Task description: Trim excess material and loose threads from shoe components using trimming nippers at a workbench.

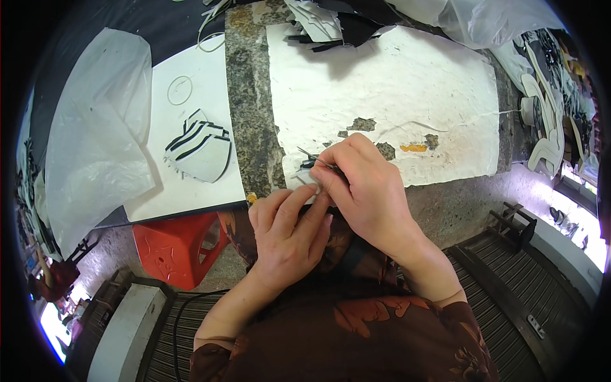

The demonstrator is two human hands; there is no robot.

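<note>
At the near edge of the worn white sheet (382, 76), my two hands meet over a small white and black piece (307, 174). My left hand (286, 226) pinches the piece between its fingertips, which hide much of it. A slim pointed metal tool (310, 155), perhaps tweezers or small snips, is gripped by my right hand (366, 184). Its tip points to the left over the piece's dark part. To the left, several white pieces with black bands (202, 149) lie together on a white board (172, 70).
A clear plastic bag (102, 121) covers the table's left part. Stacked white and black pieces (318, 22) lie at the back. A thread spool (529, 111) and curved white cutouts (547, 143) are at the right. A red stool (175, 251) stands below the left edge.
</note>
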